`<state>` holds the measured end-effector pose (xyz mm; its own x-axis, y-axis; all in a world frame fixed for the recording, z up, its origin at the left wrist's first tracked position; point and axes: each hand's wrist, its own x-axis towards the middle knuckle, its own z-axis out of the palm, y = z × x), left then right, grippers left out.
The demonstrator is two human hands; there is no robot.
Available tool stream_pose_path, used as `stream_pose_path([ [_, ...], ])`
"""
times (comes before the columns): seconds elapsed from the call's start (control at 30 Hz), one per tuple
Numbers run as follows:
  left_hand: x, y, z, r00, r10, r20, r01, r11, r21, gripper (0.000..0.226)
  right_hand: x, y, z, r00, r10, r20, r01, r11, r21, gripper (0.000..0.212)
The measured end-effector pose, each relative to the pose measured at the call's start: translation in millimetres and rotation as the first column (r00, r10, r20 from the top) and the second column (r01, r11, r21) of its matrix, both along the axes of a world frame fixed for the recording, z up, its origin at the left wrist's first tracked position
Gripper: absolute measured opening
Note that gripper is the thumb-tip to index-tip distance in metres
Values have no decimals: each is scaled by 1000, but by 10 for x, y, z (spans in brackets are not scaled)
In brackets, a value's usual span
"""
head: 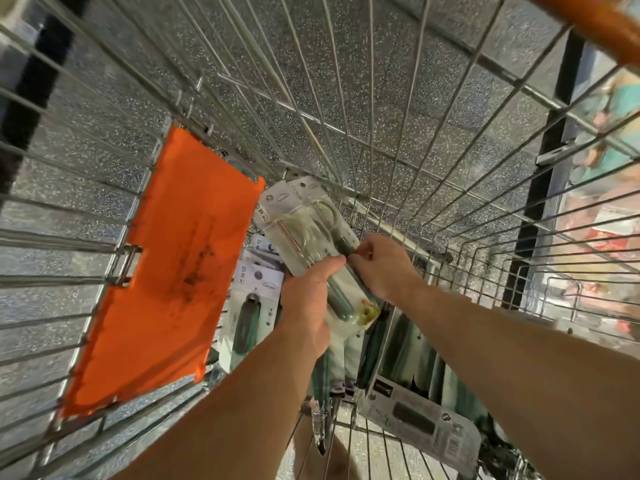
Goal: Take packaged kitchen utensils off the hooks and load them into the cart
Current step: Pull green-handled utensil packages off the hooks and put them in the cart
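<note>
Both my hands reach down into the wire cart (374, 109). My left hand (306, 299) grips a pack of clear-wrapped green-handled utensils (304, 223) near its middle. My right hand (384, 265) pinches the same pack from the right side, fingertips touching the left thumb. The pack's white header cards point away from me, toward the cart's far end. More packaged utensils (247, 313) with dark green handles lie on the cart floor below, and others (415, 393) lie under my right forearm.
An orange plastic flap (166, 271) lies against the cart's left wire wall. The cart's orange handle (595, 26) crosses the top right. Speckled grey floor shows through the wires. Shelves with coloured goods (606, 188) stand at the right.
</note>
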<state>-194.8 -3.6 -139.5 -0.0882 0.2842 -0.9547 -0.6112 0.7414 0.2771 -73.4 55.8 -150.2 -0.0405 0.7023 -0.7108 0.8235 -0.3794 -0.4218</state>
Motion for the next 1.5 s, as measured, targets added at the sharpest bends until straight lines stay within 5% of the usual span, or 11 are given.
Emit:
stream_pose_path([
  [0.3,0,-57,39,999,44,7,-45,998,37,57,-75,-21,182,988,-84,-128,88,996,27,28],
  [0.4,-17,-45,84,997,68,28,-70,996,49,79,-83,-47,235,980,-120,-161,117,993,-26,45],
  [0.53,-8,-80,68,997,60,42,-63,996,69,122,-139,-129,292,998,-59,-13,61,984,166,43],
  [0.6,-16,-89,128,997,56,44,-59,996,64,101,-163,-175,339,996,-76,36,66,971,231,39],
  [0.7,-21,-127,267,998,6,58,-9,998,68,29,-180,-262,430,992,-123,32,109,952,286,39],
  [0.77,-15,-143,351,997,-20,76,14,997,78,9,-183,-314,514,990,-136,38,117,942,316,37],
  [1.1,-166,-261,835,990,-125,69,110,976,186,36,-221,-587,1190,958,-260,120,192,893,408,30],
  [1.2,-274,-302,1130,981,-164,102,139,966,216,75,-279,-707,1447,944,-324,59,274,874,402,33],
  [1.33,-440,-370,1583,976,-215,-29,213,926,312,27,-404,-866,1818,930,-367,-8,332,834,441,36],
  [1.43,-542,-482,1903,970,-228,-83,243,898,368,32,-532,-1008,2137,908,-412,-74,394,779,487,41],
  [1.5,-618,-601,2171,959,-268,-98,284,868,407,12,-599,-1114,2386,895,-421,-144,432,741,515,43],
])
